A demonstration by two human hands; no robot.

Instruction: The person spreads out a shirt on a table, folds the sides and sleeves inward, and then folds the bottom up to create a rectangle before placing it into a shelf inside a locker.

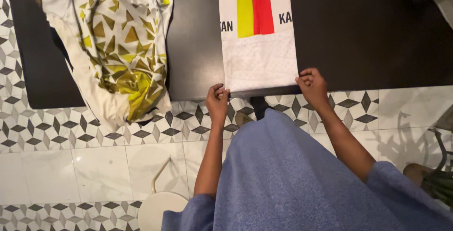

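At the far left, a crumpled white garment with yellow and olive triangles [120, 42] lies heaped on the black table [368, 32], its lower end drooping over the near edge toward the floor. Its top runs out of the picture, so its full shape cannot be told.

Below it, on the patterned tile floor [56, 132], a round cream-coloured object with a thin curved handle [158, 202] sits half cut off at the bottom edge. What it is stays hard to make out.

Next comes the left hand [217, 102], fingers curled and pinching the lower left corner of a folded white cloth with green and red stripes [258, 47]. That cloth lies flat on the table near its front edge, just right of the crumpled garment and apart from it. Its upper part is cut off at the top. Between the arms, a foot [243, 117] peeks out, mostly hidden by the blue-grey shirt [292, 179] filling the lower view.

The right hand [312, 87] is closed in a loose fist, gripping the cloth's lower right corner at the table edge.

At the far right, dark metal bars [441, 146] and a brownish shape beside them are cropped and unclear.
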